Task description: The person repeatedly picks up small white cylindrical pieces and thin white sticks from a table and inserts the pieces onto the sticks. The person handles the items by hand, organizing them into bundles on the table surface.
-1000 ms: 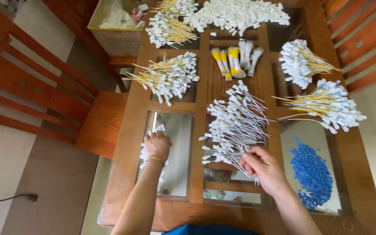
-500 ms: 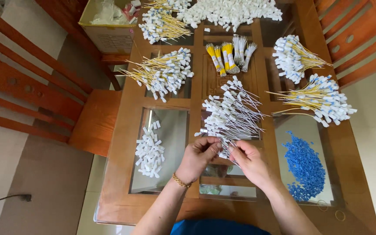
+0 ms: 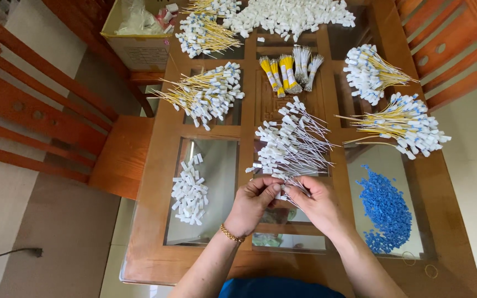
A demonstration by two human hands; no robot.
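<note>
My left hand (image 3: 254, 205) and my right hand (image 3: 314, 203) meet at the near middle of a glass-topped wooden table (image 3: 150, 182). Together they pinch a small white plastic block and thin white wires at the near edge of a pile of white-tipped wire pieces (image 3: 291, 144). A heap of small white blocks (image 3: 189, 190) lies to the left of my left hand. Blue pellets (image 3: 385, 209) are spread to the right of my right hand. A gold bracelet sits on my left wrist.
Bundles of yellow wires with white-and-blue tips lie at the left (image 3: 208, 94), far left (image 3: 202, 33) and right (image 3: 401, 124). Yellow and white bundles (image 3: 288, 69) sit mid-table, a large white heap (image 3: 291, 14) at the far edge. A cardboard box (image 3: 136, 33) and wooden chairs (image 3: 45, 116) flank the table.
My left hand left the heap of white blocks and came right to meet my right hand at the white wire pile. Both hands now work together on one piece.
</note>
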